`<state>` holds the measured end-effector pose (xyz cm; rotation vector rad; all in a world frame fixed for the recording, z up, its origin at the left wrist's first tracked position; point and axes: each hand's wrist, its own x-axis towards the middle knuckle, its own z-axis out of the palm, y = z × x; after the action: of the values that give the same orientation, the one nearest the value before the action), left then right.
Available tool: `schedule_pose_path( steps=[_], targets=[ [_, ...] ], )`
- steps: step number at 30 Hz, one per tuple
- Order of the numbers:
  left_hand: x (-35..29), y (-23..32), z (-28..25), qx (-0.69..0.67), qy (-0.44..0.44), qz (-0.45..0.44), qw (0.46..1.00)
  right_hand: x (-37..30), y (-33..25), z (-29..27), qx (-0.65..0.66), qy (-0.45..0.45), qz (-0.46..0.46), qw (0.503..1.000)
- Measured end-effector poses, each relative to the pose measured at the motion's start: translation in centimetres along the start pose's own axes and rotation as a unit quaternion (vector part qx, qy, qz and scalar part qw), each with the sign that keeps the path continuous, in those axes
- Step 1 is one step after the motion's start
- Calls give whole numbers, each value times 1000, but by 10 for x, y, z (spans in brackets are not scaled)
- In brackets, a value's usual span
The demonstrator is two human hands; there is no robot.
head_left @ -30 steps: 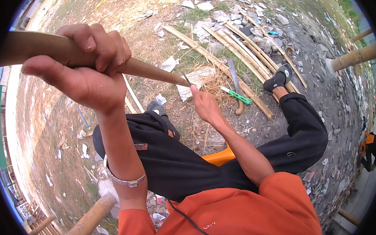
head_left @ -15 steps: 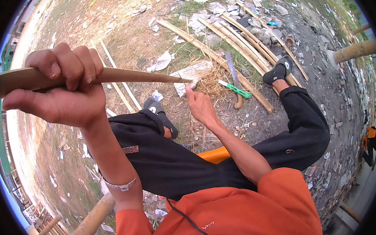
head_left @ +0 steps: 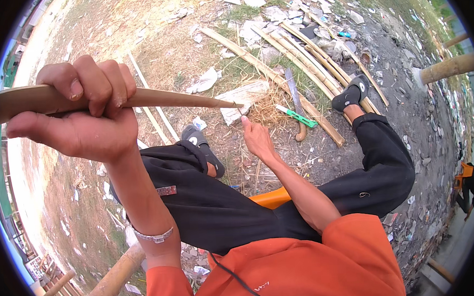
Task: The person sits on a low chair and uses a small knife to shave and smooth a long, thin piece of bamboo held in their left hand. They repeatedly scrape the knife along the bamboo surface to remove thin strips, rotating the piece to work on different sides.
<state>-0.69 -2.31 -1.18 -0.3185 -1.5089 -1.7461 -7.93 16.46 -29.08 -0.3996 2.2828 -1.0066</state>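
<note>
My left hand, raised at the left, is wrapped round a long, flat strip of bamboo. The strip narrows away from me toward the middle of the view. Just below its far tip, my right hand is closed, thumb pointing up at the tip. A thin dark piece shows between thumb and tip; I cannot make out what it is. Behind the tip lies a pale, weathered wooden block. To the right on the ground are a green utility knife and a long blade with a curved wooden handle.
Several split bamboo lengths lie ahead on the right, my right shoe against them. Thin pale strips rest at the left. Shavings and broken tile pieces litter the ground. Bamboo poles jut in at the sides. An orange seat shows beneath me.
My right hand has drawn slightly back toward me and away from the strip's tip. My left hand keeps the same hold, with only a small shift to the right.
</note>
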Motion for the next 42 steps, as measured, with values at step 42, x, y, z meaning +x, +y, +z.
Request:
schedule_pose_path(
  steps=[42],
  targets=[
    [2, -2, 14, 4, 4, 8, 1000, 74, 85, 58, -47, 41, 114, 992]
  ],
)
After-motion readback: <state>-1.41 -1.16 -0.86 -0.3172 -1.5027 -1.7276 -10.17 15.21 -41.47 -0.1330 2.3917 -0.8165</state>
